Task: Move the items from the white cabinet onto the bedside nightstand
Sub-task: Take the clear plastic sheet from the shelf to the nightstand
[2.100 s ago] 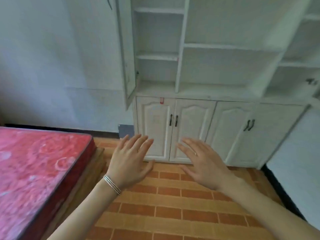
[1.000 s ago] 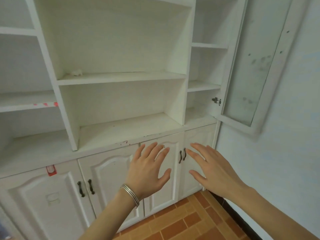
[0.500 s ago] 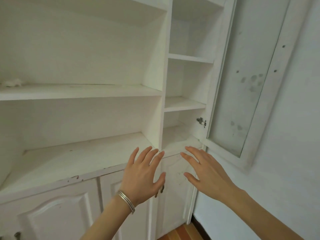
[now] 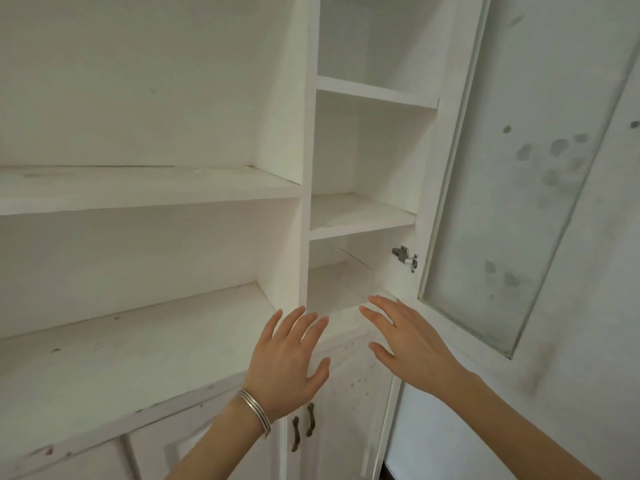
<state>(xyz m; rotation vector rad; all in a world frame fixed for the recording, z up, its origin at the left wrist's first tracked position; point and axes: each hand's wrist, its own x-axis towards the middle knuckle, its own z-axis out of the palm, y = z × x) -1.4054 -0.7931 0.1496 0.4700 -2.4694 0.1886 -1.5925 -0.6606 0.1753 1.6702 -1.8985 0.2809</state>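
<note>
The white cabinet [image 4: 304, 168] fills the view, its shelves bare. In the lowest narrow compartment on the right leans a clear glass pane [image 4: 356, 275], hard to make out. My left hand [image 4: 289, 358], with a silver bangle on the wrist, hovers flat with fingers spread in front of the counter ledge. My right hand [image 4: 408, 336] is raised beside it, fingers straight, fingertips near the mouth of that lowest compartment. Neither hand holds anything. The nightstand is out of view.
A glass-panelled cabinet door [image 4: 512, 174] stands swung open on the right, its hinge [image 4: 404, 257] by the compartment. Lower cupboard doors with dark handles [image 4: 303, 427] are closed below my hands. A white wall [image 4: 588, 341] lies at the far right.
The view has moved closer and up toward the cabinet's right end. Both hands stayed flat and spread and rose toward the lowest right compartment.
</note>
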